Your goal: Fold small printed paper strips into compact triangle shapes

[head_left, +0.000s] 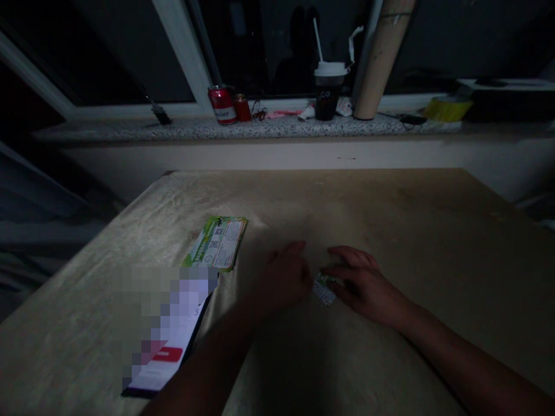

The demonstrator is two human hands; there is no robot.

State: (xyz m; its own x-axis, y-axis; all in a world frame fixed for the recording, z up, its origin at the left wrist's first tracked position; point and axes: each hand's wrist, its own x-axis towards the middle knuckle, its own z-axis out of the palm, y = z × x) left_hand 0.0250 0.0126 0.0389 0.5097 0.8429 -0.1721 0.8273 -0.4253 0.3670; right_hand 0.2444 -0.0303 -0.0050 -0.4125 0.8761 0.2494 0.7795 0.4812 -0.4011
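Observation:
Between my two hands is a small green-and-white printed card (324,293), its face covered in tiny print too dark to read. My right hand (362,283) reaches in from the right, with thumb and index finger on the card's right part and the other fingers stretched out above it. My left hand (288,274) is at the card's left edge; its index finger points forward and the others curl down to the card. Shadow hides the left fingertips, and whether the card rests on the table or is slightly lifted is unclear.
A green-and-white printed packet (221,245) lies left of my hands. Nearer me is a lit phone (173,346), partly blurred out. The windowsill (277,128) behind the table (390,208) bears a red can (223,105), a lidded cup (328,92), a cardboard tube (384,63) and yellow tape (447,110).

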